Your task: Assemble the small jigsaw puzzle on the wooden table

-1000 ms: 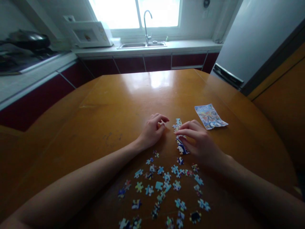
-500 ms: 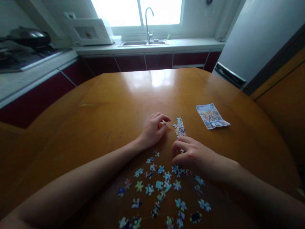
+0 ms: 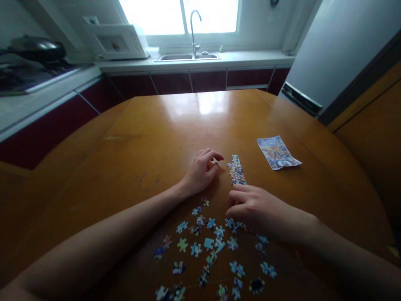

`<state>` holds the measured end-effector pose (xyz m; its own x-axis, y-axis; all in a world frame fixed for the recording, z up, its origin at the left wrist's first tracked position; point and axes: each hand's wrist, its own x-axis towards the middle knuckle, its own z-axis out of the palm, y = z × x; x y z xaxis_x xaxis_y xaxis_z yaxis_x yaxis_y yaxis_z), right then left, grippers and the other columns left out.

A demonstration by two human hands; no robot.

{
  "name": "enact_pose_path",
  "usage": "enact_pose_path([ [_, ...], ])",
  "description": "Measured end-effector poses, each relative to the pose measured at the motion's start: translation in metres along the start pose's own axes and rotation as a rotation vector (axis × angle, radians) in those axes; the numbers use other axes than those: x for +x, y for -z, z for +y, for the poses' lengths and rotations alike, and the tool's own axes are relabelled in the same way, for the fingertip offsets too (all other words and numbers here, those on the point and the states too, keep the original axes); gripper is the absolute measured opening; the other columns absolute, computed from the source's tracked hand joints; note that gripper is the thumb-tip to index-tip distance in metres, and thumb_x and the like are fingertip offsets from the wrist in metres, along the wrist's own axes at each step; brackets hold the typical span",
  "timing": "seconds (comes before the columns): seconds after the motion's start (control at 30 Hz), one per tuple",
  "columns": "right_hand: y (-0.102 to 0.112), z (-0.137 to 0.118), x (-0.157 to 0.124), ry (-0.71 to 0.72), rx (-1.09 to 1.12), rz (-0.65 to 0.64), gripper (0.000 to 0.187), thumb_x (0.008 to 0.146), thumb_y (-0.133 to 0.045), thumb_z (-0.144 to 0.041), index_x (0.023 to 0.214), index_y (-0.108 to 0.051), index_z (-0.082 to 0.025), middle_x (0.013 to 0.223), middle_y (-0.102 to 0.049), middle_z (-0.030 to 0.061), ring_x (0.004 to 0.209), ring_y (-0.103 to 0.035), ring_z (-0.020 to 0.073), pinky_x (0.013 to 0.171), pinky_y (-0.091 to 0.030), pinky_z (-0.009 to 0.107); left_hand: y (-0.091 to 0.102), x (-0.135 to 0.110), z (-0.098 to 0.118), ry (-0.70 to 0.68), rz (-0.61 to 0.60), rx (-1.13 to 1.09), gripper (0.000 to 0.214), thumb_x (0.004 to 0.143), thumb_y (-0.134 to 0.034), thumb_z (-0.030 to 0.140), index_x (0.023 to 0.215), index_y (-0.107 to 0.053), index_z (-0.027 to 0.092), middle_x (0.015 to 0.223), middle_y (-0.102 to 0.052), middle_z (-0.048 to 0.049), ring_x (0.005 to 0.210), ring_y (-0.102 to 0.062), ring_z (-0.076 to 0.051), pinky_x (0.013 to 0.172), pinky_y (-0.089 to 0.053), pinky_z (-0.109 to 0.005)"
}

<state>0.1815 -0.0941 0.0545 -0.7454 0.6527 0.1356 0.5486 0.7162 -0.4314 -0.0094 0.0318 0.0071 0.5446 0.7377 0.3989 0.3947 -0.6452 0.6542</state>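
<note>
A short strip of joined puzzle pieces (image 3: 237,169) lies on the wooden table (image 3: 163,138). My left hand (image 3: 201,172) rests just left of the strip, its fingers curled loosely with the thumb against the forefinger, and nothing shows in them. My right hand (image 3: 258,207) lies palm down over the strip's near end, with its fingers bent and pointing left over the loose pieces. What its fingertips touch is hidden. Several loose puzzle pieces (image 3: 209,244) lie scattered in front of me.
A printed picture leaflet (image 3: 277,152) lies to the right of the strip. Beyond the table run a counter with a sink and tap (image 3: 194,33), a white microwave (image 3: 116,42) and a stove with a dark pan (image 3: 37,50). A grey fridge (image 3: 338,46) stands at right.
My right hand has drawn back from the top of the joined strip toward me and now lies over its near end. My left hand has stayed put.
</note>
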Motion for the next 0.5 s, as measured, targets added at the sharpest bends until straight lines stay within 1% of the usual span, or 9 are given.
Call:
enact_pose_path([
  [0.1,-0.002,0.004,0.000,0.002,0.005,-0.025,0.012,0.089,-0.067,-0.011,0.088,-0.072,-0.022,0.089,-0.066,0.0036,0.088,-0.054,0.0176,0.075,-0.044,0.031,-0.001,0.000,0.000,0.007,-0.003,-0.008,0.025,0.086,-0.052,0.004,0.099,-0.066,0.020,0.098,-0.065,-0.0047,0.096,-0.056,-0.020,0.083,-0.049,-0.035],
  [0.2,-0.004,0.006,0.000,-0.012,-0.005,-0.033,0.013,0.090,-0.065,-0.010,0.088,-0.071,-0.022,0.089,-0.065,0.0035,0.088,-0.054,0.0176,0.076,-0.044,0.031,-0.001,0.000,0.000,0.008,-0.006,-0.018,0.023,0.087,-0.052,0.006,0.099,-0.066,0.020,0.099,-0.065,-0.0049,0.095,-0.056,-0.019,0.082,-0.049,-0.034],
  [0.27,-0.005,0.009,-0.001,-0.042,-0.015,0.006,0.014,0.091,-0.062,-0.011,0.089,-0.070,-0.021,0.090,-0.065,0.0039,0.088,-0.054,0.0179,0.076,-0.044,0.032,-0.001,0.001,0.001,0.008,-0.008,-0.019,0.023,0.088,-0.052,0.006,0.099,-0.066,0.020,0.099,-0.065,-0.0051,0.095,-0.056,-0.019,0.082,-0.049,-0.034],
  [0.4,-0.005,0.016,-0.001,-0.099,-0.024,0.138,0.015,0.090,-0.062,-0.010,0.091,-0.071,-0.021,0.092,-0.065,0.0052,0.088,-0.053,0.0193,0.074,-0.045,0.032,0.000,0.000,0.001,0.012,-0.012,-0.015,0.023,0.087,-0.052,0.006,0.099,-0.066,0.020,0.099,-0.065,-0.0050,0.095,-0.056,-0.020,0.081,-0.049,-0.035],
  [0.5,-0.005,0.019,-0.001,-0.104,-0.034,0.169,0.017,0.090,-0.060,-0.008,0.090,-0.071,-0.022,0.091,-0.066,0.0055,0.088,-0.053,0.0198,0.073,-0.045,0.033,0.000,0.000,0.000,0.011,-0.014,-0.018,0.024,0.087,-0.052,0.006,0.099,-0.066,0.021,0.100,-0.066,-0.0048,0.095,-0.056,-0.020,0.081,-0.049,-0.034],
])
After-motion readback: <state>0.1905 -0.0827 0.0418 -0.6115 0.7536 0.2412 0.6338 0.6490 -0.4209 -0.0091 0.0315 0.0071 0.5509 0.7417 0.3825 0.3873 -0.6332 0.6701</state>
